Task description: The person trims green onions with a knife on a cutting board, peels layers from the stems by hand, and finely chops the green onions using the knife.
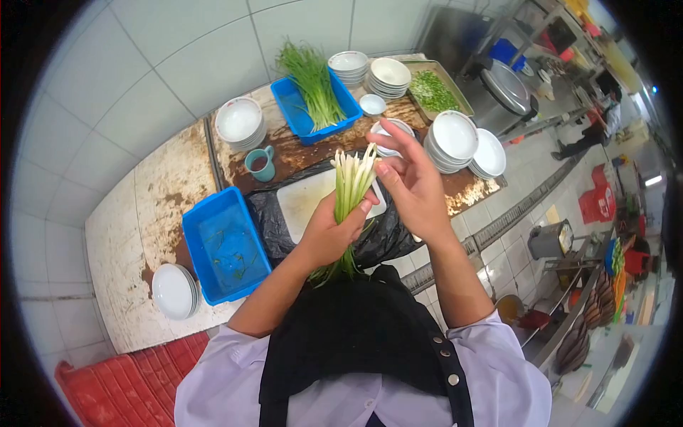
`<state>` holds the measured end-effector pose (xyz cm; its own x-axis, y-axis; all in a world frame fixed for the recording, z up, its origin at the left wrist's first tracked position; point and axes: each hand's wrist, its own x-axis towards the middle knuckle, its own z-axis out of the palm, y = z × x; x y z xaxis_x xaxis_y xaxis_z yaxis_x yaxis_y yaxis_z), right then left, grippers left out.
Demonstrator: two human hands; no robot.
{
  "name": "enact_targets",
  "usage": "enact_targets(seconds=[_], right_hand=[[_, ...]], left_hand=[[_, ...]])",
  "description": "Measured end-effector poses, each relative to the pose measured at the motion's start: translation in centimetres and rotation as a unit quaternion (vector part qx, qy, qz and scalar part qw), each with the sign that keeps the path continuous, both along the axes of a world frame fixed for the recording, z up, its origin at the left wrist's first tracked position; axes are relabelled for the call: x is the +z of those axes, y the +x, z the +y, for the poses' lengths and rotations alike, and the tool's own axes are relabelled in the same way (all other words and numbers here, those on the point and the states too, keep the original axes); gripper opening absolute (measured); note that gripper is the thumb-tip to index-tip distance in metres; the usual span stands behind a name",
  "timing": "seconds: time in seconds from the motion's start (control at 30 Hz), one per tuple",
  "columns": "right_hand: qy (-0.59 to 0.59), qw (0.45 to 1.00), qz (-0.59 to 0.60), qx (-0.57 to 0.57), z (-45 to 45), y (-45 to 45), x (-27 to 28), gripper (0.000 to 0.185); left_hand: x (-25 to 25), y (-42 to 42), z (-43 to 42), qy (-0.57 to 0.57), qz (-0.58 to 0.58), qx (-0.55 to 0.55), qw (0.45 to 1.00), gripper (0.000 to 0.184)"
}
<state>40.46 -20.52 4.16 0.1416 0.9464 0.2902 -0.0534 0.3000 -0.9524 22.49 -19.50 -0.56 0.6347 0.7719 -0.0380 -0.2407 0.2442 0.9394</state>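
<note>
A bunch of green onions (350, 188) stands upright in front of my chest, white root ends up and green leaves hanging down by the apron. My left hand (331, 226) is wrapped round the stalks at mid-length. My right hand (416, 186) is beside the white ends, fingers stretched out and apart, with the thumb at the outermost stalk. Whether a fingertip pinches a stalk is hard to see. Beneath the hands lies a white cutting board (295, 206) on a black plastic bag (269, 226).
A blue basin (358, 114) holds more green onions; another blue basin (210, 281) has water and leaf scraps. Stacked white bowls (238, 121), a teal mug (261, 164) and a tray of chopped greens (434, 92) stand around. A large pot (505, 89) and a red crate (135, 384) flank the table.
</note>
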Motion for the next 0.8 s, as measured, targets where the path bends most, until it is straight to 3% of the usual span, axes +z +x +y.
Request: enact_targets(seconds=[0.03, 0.17, 0.43, 0.57, 0.6, 0.67, 0.7, 0.73, 0.77, 0.8], right_hand=[[0.036, 0.999, 0.011, -0.019, -0.4, -0.1, 0.3, 0.041], [0.002, 0.997, -0.03, 0.064, -2.2, 2.5, -0.1, 0.041], [-0.052, 0.996, -0.017, 0.065, -5.4, 4.7, -0.9, 0.039], [-0.004, 0.992, 0.114, 0.056, -5.7, 7.5, -4.6, 0.046], [-0.054, 0.99, 0.127, 0.017, -5.9, 8.2, -4.8, 0.047], [-0.147, 0.989, 0.003, -0.03, -5.0, 12.0, -11.3, 0.041], [-0.149, 0.979, -0.134, -0.031, -4.2, 14.3, -17.7, 0.035], [-0.131, 0.952, -0.265, -0.079, -4.7, 14.9, -22.5, 0.035], [-0.315, 0.9, -0.294, -0.068, -5.7, 14.3, -22.6, 0.041], [-0.276, 0.871, -0.392, -0.11, -6.3, 14.0, -28.1, 0.046]], left_hand=[[0.1, 0.1, -0.3, -0.004, 0.004, -0.011, 1.0, 0.02], [0.1, 1.0, -1.0, 0.013, 0.036, -0.038, 0.999, 0.018], [-0.5, 3.6, -3.2, -0.025, 0.023, -0.047, 0.998, 0.018], [-0.8, 3.9, -3.8, -0.006, 0.053, -0.052, 0.997, 0.015], [-1.0, 3.9, -3.8, 0.003, 0.064, -0.033, 0.997, 0.017], [-2.0, 3.2, -4.0, 0.012, 0.077, 0.002, 0.997, 0.022], [-2.2, 2.7, -4.2, -0.032, 0.061, 0.019, 0.997, 0.022], [-2.5, 2.6, -4.4, -0.071, 0.039, 0.027, 0.996, 0.023], [-2.9, 2.4, -4.6, -0.093, 0.055, 0.037, 0.993, 0.029], [-3.0, 2.4, -4.9, -0.081, 0.079, 0.036, 0.993, 0.031]])
